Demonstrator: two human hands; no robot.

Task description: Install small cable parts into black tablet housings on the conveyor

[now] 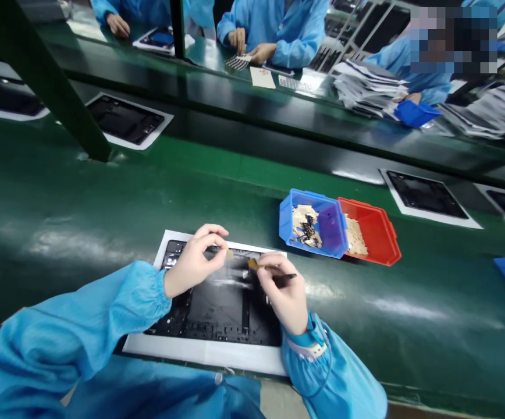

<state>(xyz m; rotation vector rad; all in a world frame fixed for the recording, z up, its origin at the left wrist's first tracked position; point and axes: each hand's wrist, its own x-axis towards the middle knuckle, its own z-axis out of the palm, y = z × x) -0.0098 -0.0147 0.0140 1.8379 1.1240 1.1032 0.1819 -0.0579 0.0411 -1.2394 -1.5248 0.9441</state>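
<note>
A black tablet housing (217, 311) lies flat on a white sheet (209, 352) in front of me. Over its upper left part, my left hand (198, 259) is closed in a pinch on a small beige paper piece (230, 253). My right hand (284, 286) grips a slim black tool (288, 276), whose back end sticks out past the fingers. At that hand's fingertips shows a small amber strip (252, 264); whether the tool or the fingers hold it is unclear. Both hands are above the housing, a short gap apart.
A blue bin (290, 224) of beige pieces and dark bits adjoins a red bin (381, 238) with beige pieces. Other housings on white sheets, one at the left (125, 119), line the dark strip behind. A green post (60, 99) rises at left. Co-workers sit across.
</note>
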